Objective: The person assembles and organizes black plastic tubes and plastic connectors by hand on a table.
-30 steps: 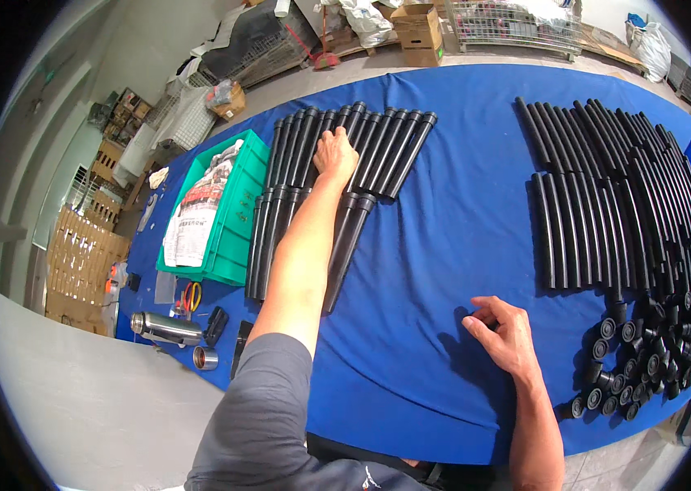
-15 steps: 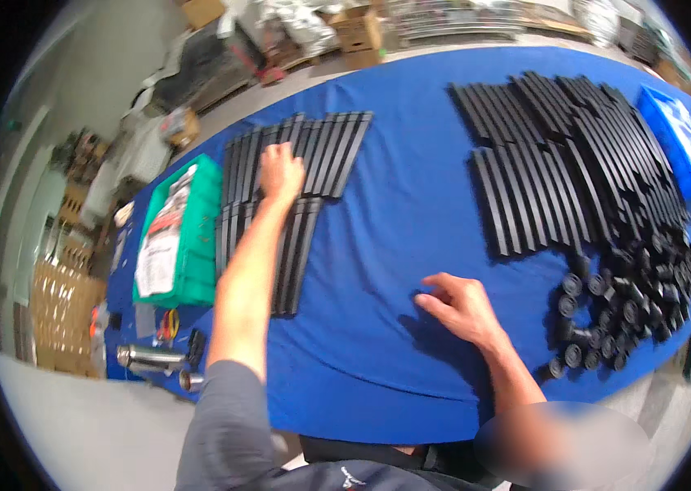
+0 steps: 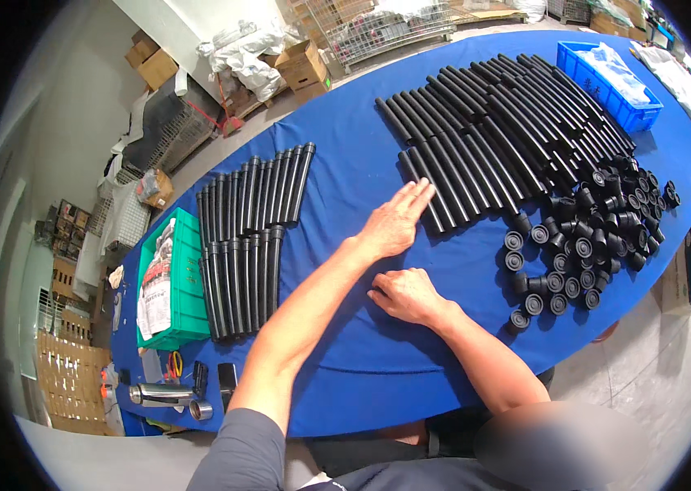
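Observation:
My left hand [image 3: 395, 224] reaches across to the right-hand stack of black tubes [image 3: 464, 176]. Its fingers are stretched out, and the tips touch the nearest-left tube of the front row. Just below it, my right hand [image 3: 408, 296] rests low over the blue cloth with fingers curled in; whatever they may hold is hidden. On the left side lie two rows of black tubes with wider collars [image 3: 251, 196] at their far ends. A heap of round black end caps [image 3: 583, 245] is spread to the right of my right hand.
Beside the left rows stands a green crate [image 3: 186, 282] with papers in it. A blue bin [image 3: 636, 114] with clear plastic sits at the far right. Near the left edge are a metal flask [image 3: 159, 394], scissors [image 3: 174, 364] and a dark phone-like slab [image 3: 228, 378].
My left hand has left the collared tubes on the left and crossed to the tubes on the right. My right hand has moved slightly left, its fingers now curled. The view has turned right.

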{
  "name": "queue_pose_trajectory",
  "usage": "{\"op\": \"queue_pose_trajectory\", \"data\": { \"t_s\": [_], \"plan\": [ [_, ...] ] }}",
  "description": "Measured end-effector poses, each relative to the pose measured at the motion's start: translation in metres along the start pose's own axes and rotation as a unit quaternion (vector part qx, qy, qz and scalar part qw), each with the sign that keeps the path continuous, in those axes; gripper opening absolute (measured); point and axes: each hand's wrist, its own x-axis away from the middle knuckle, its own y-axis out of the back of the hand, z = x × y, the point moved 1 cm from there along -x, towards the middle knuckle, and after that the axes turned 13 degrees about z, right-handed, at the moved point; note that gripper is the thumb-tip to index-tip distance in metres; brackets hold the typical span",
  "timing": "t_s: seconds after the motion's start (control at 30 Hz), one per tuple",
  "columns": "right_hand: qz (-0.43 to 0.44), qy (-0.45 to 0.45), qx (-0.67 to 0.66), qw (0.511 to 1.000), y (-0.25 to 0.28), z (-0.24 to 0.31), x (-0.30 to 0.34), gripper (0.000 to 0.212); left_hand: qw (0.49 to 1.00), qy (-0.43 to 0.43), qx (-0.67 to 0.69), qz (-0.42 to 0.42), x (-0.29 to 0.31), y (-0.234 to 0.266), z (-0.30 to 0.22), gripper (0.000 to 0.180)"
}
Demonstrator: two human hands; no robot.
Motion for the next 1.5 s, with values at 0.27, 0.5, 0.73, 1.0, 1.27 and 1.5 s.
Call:
{"op": "queue_pose_trajectory", "data": {
  "t_s": [0.27, 0.5, 0.73, 1.0, 1.27, 1.5],
  "plan": [
    [-0.007, -0.002, -0.001, 1.000, -0.005, -0.005, 0.000, 0.026, 0.997, 0.034, -0.028, 0.060, -0.009, -0.010, -0.012, 0.062],
    [-0.007, 0.095, 0.011, 0.995, 0.000, 0.007, 0.003, 0.031, 0.983, 0.156, 0.080, -0.055, 0.003, -0.007, 0.011, 0.046],
    [-0.023, 0.093, 0.012, 0.995, 0.000, 0.008, 0.004, 0.035, 0.964, 0.246, 0.078, 0.059, -0.007, -0.005, -0.003, 0.049],
    [0.015, 0.086, 0.021, 0.996, -0.002, 0.010, -0.003, 0.029, 0.954, 0.297, -0.038, 0.004, 0.021, -0.007, 0.024, 0.048],
    [0.010, 0.082, 0.017, 0.996, -0.004, 0.008, 0.001, 0.030, 0.961, 0.260, 0.087, -0.046, 0.025, -0.011, 0.047, 0.062],
    [0.007, 0.079, 0.021, 0.997, -0.004, 0.005, 0.004, 0.031, 0.953, 0.294, 0.040, -0.060, 0.066, -0.011, 0.046, 0.055]
  ]
}}
